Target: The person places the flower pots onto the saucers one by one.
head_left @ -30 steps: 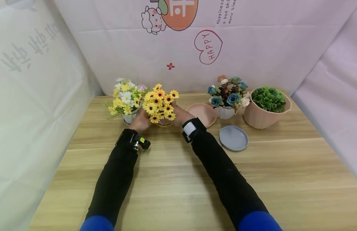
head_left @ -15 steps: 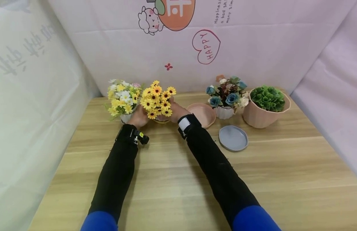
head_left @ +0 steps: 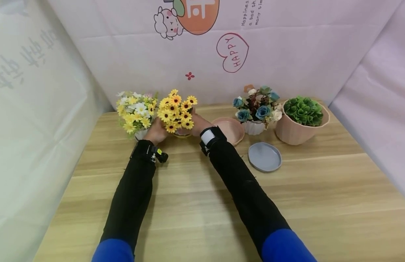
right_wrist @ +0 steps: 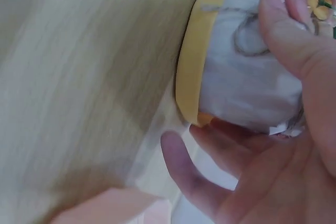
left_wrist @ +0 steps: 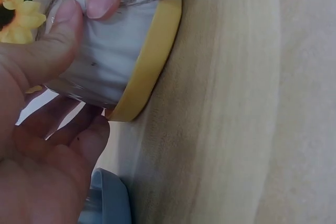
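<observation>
Both hands hold a white flower pot (left_wrist: 113, 51), tied with twine and sitting in a yellow saucer (right_wrist: 197, 51). Yellow artificial flowers (head_left: 175, 112) rise from it, hiding most of the pot in the head view. From the left side, my left hand (head_left: 157, 131) has its thumb on the pot's wall and its lower fingers by the saucer's rim. Opposite it, my right hand (head_left: 199, 124) presses its thumb against the pot, with fingers underneath near the saucer. The saucer rests at the wooden table's surface. Right beside my left hand stands a daisy pot (head_left: 141, 135).
Right of my hands are a pink saucer (head_left: 230, 130) and a pot of blue roses (head_left: 254, 127). A pink pot with green foliage (head_left: 295, 131) stands farther right. In front lies a grey saucer (head_left: 265, 157). A printed cloth (head_left: 130, 65) hangs behind the table.
Both hands and the yellow flower pot have shifted slightly toward the back of the table. The head view has turned a little. Both hands keep their hold.
</observation>
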